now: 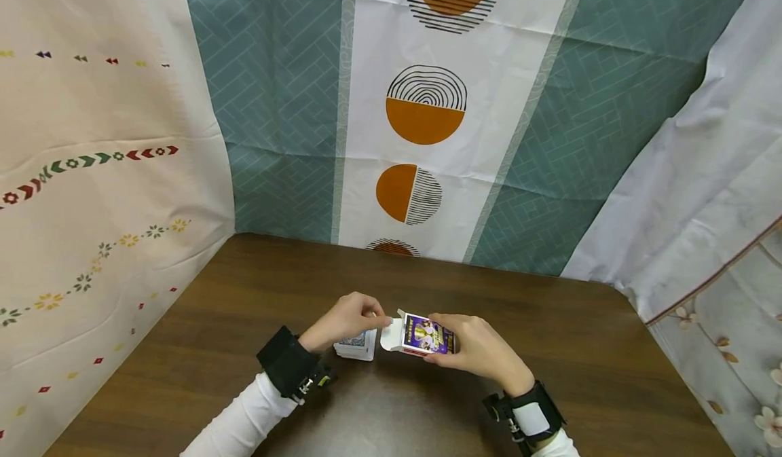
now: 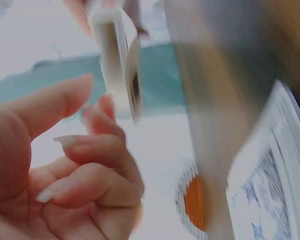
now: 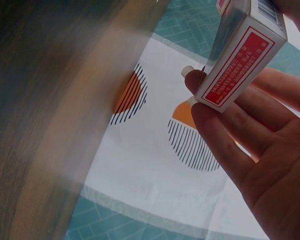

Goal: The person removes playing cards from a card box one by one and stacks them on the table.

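Note:
A playing card box (image 1: 430,335), purple and yellow on its face, is held up over the table with its white flap (image 1: 392,335) folded out to the left. My right hand (image 1: 473,345) grips it by the far end, and the right wrist view shows the red-and-white side of the box (image 3: 240,65) between thumb and fingers. At the flap is my left hand (image 1: 351,321), fingers loosely curled; in the left wrist view a gap shows between thumb and fingers, with nothing held. Under that hand lies a stack of playing cards (image 1: 357,345), patterned back up, partly covered.
The brown wooden table (image 1: 293,273) spreads around both hands. Behind it hangs a teal and white curtain (image 1: 421,151) with orange circles. Patterned cloths (image 1: 91,172) hang at the left, and white ones (image 1: 702,192) at the right.

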A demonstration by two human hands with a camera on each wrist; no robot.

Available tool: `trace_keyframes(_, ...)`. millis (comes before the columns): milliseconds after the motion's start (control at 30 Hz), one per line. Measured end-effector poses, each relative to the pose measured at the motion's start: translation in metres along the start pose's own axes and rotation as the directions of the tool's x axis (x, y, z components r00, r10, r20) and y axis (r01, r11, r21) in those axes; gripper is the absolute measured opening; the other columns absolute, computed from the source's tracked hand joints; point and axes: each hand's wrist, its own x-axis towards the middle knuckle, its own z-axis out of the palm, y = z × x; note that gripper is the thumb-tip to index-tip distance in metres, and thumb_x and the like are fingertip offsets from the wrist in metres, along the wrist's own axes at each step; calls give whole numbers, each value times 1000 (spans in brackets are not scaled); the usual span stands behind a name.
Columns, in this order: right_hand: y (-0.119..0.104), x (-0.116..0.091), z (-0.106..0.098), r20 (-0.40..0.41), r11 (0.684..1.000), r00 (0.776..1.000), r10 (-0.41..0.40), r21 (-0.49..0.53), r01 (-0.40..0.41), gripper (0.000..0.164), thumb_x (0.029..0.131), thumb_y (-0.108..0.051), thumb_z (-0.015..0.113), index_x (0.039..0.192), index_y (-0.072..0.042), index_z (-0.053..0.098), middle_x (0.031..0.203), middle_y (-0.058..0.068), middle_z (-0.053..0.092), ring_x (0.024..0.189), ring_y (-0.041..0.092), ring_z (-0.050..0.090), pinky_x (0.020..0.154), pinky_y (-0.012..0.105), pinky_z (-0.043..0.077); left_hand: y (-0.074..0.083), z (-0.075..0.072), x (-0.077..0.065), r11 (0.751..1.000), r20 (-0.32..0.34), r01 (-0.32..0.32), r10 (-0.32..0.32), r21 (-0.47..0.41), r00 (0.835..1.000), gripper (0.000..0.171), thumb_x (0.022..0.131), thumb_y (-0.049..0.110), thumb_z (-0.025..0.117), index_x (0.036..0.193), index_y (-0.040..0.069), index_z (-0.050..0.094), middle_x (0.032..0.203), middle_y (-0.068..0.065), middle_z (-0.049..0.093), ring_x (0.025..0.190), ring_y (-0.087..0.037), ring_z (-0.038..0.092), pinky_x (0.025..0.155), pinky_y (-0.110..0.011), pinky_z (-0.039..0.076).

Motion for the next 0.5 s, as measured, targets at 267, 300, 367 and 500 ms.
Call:
trace_keyframes(267, -7, -2, -2, -13, 999, 999, -29, 11, 30, 64, 79, -56, 71, 122, -9, 64, 106, 3, 72, 74, 1, 58, 65, 16, 50, 20, 25, -7, 995, 79, 35, -28, -90, 997, 21, 86, 16, 72, 72, 1, 66, 59, 4, 47, 54, -9, 39, 49, -21, 28)
trace_keyframes(300, -7, -2, -2, -13, 999, 999, -32, 11, 32, 64, 79, -56, 72, 122, -9, 64, 106, 4, 72, 74, 0, 58, 65, 16, 51, 20, 27, -7, 995, 79, 33, -25, -95, 997, 21, 86, 15, 71, 71, 0, 66, 58, 4, 46, 52, -9, 38, 48, -21, 28)
trace_keyframes(367, -7, -2, -4, -20, 999, 999, -35, 11, 35, 63, 79, -54, 73, 122, -8, 64, 107, 4, 72, 75, 1, 59, 66, 16, 52, 19, 28, -5, 991, 94, 40, -28, -129, 995, 21, 86, 13, 71, 70, -1, 67, 57, 5, 46, 51, -9, 35, 47, -22, 25)
trace_keyframes(500, -6, -1, -5, -25, 999, 999, -40, 10, 41, 62, 80, -53, 72, 122, -8, 64, 106, 3, 72, 75, 1, 59, 66, 17, 52, 13, 24, 1, 971, 163, 94, -58, -220, 985, 22, 88, 16, 69, 74, -1, 70, 61, 3, 49, 54, -10, 36, 50, -23, 26)
